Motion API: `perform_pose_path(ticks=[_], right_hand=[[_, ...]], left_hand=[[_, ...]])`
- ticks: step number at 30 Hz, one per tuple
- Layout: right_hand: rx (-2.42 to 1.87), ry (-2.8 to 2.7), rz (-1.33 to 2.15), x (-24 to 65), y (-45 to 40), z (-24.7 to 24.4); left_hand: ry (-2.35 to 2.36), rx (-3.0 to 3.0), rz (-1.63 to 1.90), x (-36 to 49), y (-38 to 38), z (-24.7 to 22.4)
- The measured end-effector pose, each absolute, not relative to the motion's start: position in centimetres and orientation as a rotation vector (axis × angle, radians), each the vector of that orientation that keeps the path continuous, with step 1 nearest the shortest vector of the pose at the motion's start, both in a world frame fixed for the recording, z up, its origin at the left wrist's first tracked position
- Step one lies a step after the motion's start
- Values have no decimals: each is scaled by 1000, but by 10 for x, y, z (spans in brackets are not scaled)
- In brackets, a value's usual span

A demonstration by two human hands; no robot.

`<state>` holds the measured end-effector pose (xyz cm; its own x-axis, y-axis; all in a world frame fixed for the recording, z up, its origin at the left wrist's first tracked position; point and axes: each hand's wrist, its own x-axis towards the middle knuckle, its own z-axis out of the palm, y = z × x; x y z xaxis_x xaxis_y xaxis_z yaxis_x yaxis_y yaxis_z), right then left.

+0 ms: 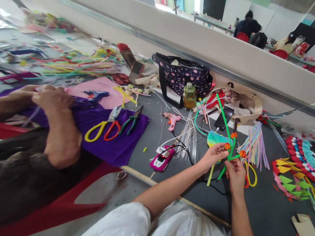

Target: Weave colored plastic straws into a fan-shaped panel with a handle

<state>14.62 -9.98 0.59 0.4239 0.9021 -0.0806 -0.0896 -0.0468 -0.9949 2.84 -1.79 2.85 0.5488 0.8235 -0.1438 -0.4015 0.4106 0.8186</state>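
Between my two hands, above the table's front part, is a green pipe-cleaner stem (225, 126) with branches that end in small orange pipe-cleaner flowers (242, 153). My left hand (213, 157) pinches it near the leftmost flower. Lower down, the fingers of my right hand (235, 170) close on the stem where the branches meet. Behind my hands lies a blue, green and yellow striped piece (216, 138). Scissors with red and yellow handles (252, 175) rest partly hidden beside my right hand. A bundle of pastel pipe cleaners (257, 144) lies to the right.
A pink glue gun (173, 121), clear sticks or wires (188, 141) and a magenta toy-car-shaped device (162, 159) with a cord lie left of my hands. Behind stand a bottle (189, 95) and a dotted bag (183, 77). Another person's hands (52, 96) work at far left.
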Motion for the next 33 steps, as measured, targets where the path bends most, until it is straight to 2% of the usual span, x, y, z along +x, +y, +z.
perform_pose_path(ticks=[8, 33], right_hand=[[-1363, -784, 1023, 135, -106, 3], [-1345, -748, 1054, 135, -104, 4]], left_hand=[[592, 707, 893, 43, -23, 45], [674, 748, 845, 47, -25, 48]])
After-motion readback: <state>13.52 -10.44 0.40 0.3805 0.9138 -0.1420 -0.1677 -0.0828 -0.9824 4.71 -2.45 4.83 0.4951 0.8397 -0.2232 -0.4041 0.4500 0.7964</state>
